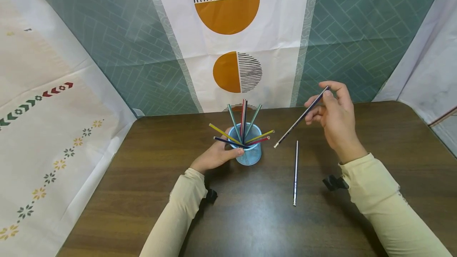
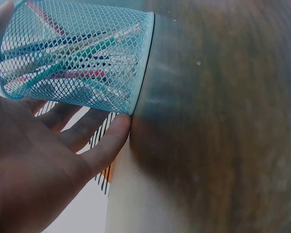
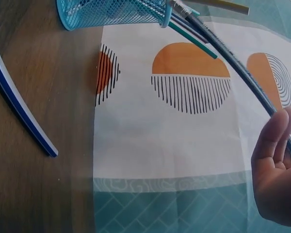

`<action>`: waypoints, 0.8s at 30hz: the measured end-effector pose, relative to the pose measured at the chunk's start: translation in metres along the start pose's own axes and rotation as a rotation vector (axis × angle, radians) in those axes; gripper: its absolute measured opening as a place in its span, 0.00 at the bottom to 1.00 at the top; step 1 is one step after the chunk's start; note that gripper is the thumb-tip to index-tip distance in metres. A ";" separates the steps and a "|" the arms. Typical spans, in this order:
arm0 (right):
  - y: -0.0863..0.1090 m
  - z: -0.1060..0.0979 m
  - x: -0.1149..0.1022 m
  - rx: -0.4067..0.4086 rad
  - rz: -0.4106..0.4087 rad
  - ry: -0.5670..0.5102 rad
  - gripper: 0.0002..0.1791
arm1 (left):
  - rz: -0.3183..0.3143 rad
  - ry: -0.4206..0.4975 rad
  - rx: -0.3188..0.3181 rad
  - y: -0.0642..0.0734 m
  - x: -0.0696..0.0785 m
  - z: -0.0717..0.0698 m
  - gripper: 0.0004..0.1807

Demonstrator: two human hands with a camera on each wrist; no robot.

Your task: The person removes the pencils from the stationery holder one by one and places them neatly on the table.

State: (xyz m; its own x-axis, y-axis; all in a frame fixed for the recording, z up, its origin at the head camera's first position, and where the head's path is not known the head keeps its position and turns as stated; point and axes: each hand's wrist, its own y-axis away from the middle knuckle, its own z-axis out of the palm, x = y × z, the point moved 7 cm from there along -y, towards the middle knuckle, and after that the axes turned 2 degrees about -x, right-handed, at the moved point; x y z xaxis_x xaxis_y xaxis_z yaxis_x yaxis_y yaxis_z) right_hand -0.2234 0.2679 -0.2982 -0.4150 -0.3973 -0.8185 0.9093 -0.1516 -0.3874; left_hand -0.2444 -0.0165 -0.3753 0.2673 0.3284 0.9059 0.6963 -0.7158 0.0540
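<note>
A light-blue mesh pencil cup [image 1: 251, 157] stands upright on the table, with several green, red, yellow and dark pencils fanned out in it. My left hand [image 1: 217, 156] holds the cup from its left side, thumb near the front of the rim and fingers around the far side. To the right of the cup, my right hand [image 1: 337, 120] pinches a dark pencil [image 1: 299, 119] by its upper end. That pencil slants down to the left, its silver-tipped end in the air beside the cup. A blue-and-white striped pencil [image 1: 295, 173] lies on the table between the two arms.
The brown wooden table [image 1: 257, 221] ends at a patterned cloth [image 1: 278, 70] hanging behind it. A white cloth [image 1: 82, 146] with flower motifs hangs along the left edge. More white cloth [image 1: 425, 54] hangs at the right.
</note>
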 end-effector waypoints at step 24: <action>0.002 -0.015 0.009 -0.108 0.165 0.632 0.20 | 0.027 0.020 0.050 -0.006 -0.025 0.000 0.47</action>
State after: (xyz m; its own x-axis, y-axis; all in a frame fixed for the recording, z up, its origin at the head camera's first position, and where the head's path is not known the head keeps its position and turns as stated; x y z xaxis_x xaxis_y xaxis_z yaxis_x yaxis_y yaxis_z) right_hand -0.2261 0.2774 -0.3121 -0.2379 0.2053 -0.9493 0.9681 -0.0291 -0.2489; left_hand -0.2558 -0.0204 -0.3985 0.2738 0.2968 0.9148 0.7218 -0.6921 0.0085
